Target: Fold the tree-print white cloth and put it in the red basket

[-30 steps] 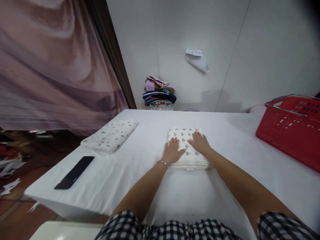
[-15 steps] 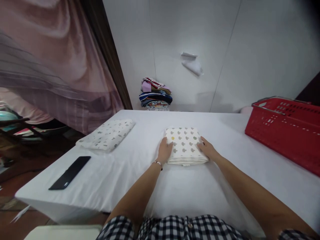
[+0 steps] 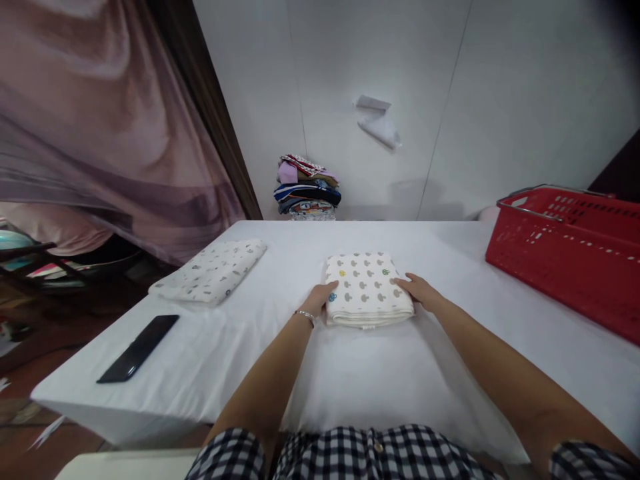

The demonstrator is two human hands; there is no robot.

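From black-and-white checked sleeves (image 3: 235, 457), both forearms stretch forward, low over the white cloth-covered table (image 3: 250, 340). The left hand (image 3: 319, 299) and right hand (image 3: 419, 290) flank a folded white cloth with grey motifs (image 3: 369, 287), lying mid-table, thumbs at its side edges; whether the partly hidden fingers grip it cannot be told. Farther right stands a red perforated plastic basket with metal handles (image 3: 565, 267), its contents hidden.
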